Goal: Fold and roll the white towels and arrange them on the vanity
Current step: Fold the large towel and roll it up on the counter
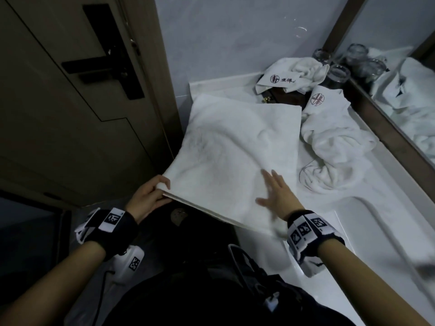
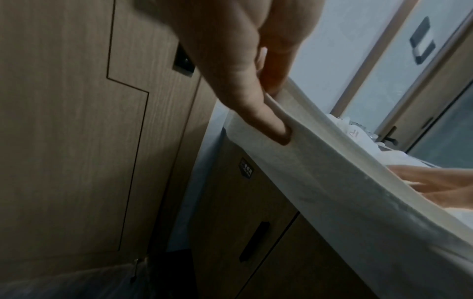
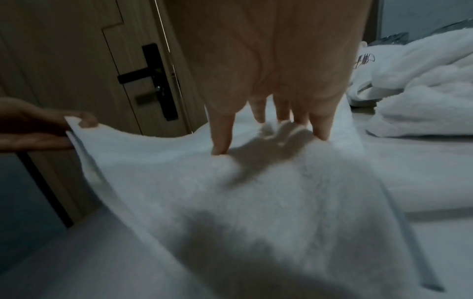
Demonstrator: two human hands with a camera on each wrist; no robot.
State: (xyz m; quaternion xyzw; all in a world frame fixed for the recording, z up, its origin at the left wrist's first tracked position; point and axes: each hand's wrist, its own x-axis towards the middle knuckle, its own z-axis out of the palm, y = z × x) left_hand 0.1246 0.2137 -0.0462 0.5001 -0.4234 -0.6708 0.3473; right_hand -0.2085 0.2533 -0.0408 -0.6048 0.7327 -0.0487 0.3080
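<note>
Folded white towel (image 1: 226,156) lies spread across the near-left part of the white tabletop (image 1: 367,184), its near-left corner lifted off the edge. Left hand (image 1: 147,198): grip pinches that corner, thumb on top and fingers beneath. Right hand (image 1: 275,191): grip spread, fingers straight, lying flat on the towel's near-right area. Two crumpled towels, one (image 1: 332,137) to the right and one (image 1: 289,74) at the far end, lie near the mirror (image 1: 404,74). A door (image 1: 70,95) stands at left.
</note>
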